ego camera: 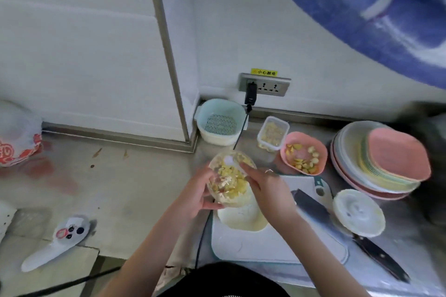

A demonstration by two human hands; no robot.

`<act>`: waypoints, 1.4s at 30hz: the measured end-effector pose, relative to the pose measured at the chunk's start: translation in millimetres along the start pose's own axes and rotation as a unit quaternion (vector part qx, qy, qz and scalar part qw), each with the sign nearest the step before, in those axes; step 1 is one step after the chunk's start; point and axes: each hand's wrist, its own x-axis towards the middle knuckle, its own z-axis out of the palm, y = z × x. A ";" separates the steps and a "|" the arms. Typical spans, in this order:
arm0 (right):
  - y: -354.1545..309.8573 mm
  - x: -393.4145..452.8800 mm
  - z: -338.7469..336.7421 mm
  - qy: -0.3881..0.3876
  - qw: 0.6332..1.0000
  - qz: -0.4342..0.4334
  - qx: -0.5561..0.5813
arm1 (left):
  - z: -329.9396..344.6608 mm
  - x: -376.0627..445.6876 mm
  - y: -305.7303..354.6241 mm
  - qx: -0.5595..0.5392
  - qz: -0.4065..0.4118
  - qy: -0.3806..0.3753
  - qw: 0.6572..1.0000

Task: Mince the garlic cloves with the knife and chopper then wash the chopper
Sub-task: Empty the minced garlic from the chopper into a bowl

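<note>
A head-worn camera looks down at a steel kitchen counter (125, 190) against a white wall.

At the far left lies a white plastic bag (17, 135) with red printing too blurred to read. Nearer the front sits a white handheld controller (58, 241) with dark buttons.

In the centre, the person's left hand (193, 193) wraps its fingers around the side of the clear chopper bowl (229, 178), holding it tilted above the counter. The bowl holds pale yellow chopped garlic (229, 176). The right hand (265, 188), a ring on one finger, grips the bowl's right side; something white shows at the bowl's mouth, and whether the fingers pinch it is unclear. Beneath the bowl, a white base or container (241, 219) stands on a white cutting board (277, 246).

Behind, against the wall, are a pale green strainer basket (220, 120), a small clear tub (272, 134) of garlic pieces, and a pink dish (304, 153) with more cloves. A wall socket (264, 84) with a black plug carries a yellow sticker (263, 72) reading "小心触电", a warning of electric shock.

To the right, the knife (347, 231) lies across the board's edge, the round white chopper lid (358, 212) resting on it. A stack of pastel plates (383, 159) sits at the far right.

The mincing seems mostly done; the step in hand looks like emptying the bowl. Next probably comes scraping it clean, minding any blade inside, before washing.
</note>
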 end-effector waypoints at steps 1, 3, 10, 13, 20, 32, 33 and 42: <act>0.4 4.7 1.5 -0.014 0.998 0.019 -0.050 | 4.2 3.2 -2.1 0.015 -0.004 -0.006 1.000; -0.5 10.1 3.0 -0.037 0.988 0.035 -0.146 | 11.7 7.8 -3.0 0.035 -0.005 -0.013 0.999; 7.8 0.3 2.2 -0.039 0.970 0.041 -0.238 | 25.8 22.0 -6.7 0.084 0.051 -0.007 0.995; 13.4 -18.0 6.3 -0.110 0.961 0.011 -0.253 | 22.2 26.2 -11.2 0.120 0.079 0.001 0.990; 21.4 3.4 -4.2 -0.012 0.985 0.052 -0.166 | 19.5 29.7 -18.0 0.137 0.058 -0.019 0.989; 19.6 8.0 -11.8 -0.019 0.993 0.109 0.031 | 22.2 35.6 -18.4 0.111 0.093 -0.030 0.989; 20.3 11.6 -10.3 -0.008 0.994 0.112 0.011 | 23.3 34.5 -19.2 0.122 0.098 -0.030 0.987; 25.5 5.4 -7.2 -0.003 0.994 0.098 -0.045 | 22.2 35.0 -25.9 0.146 0.132 -0.024 0.980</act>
